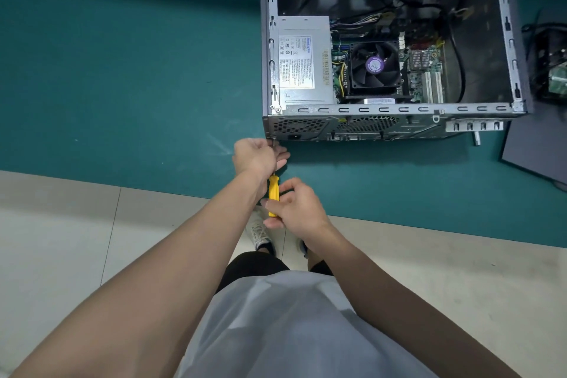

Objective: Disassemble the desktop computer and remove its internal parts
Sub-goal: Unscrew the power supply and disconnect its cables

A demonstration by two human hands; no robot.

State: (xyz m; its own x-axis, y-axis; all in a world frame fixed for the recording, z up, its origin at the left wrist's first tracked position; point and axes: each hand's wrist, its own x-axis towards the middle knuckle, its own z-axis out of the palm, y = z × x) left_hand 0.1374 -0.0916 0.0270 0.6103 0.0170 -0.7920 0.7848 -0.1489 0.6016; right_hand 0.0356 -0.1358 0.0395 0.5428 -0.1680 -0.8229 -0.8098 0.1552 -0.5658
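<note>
Both forearms are reaching forward: right hand (pixel 296 207) is curling round a yellow screwdriver (pixel 273 193), left hand (pixel 257 156) is pinching its shaft at the computer case (pixel 368 124) corner.

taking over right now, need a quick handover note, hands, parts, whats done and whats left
Left hand: pinches the screwdriver shaft, tip at the computer case rear corner.
Right hand: grip on its yellow handle.
Done: case is open; a dark panel lies to its right.
To do: power supply, CPU fan and motherboard are all inside, not yet removed.
</note>
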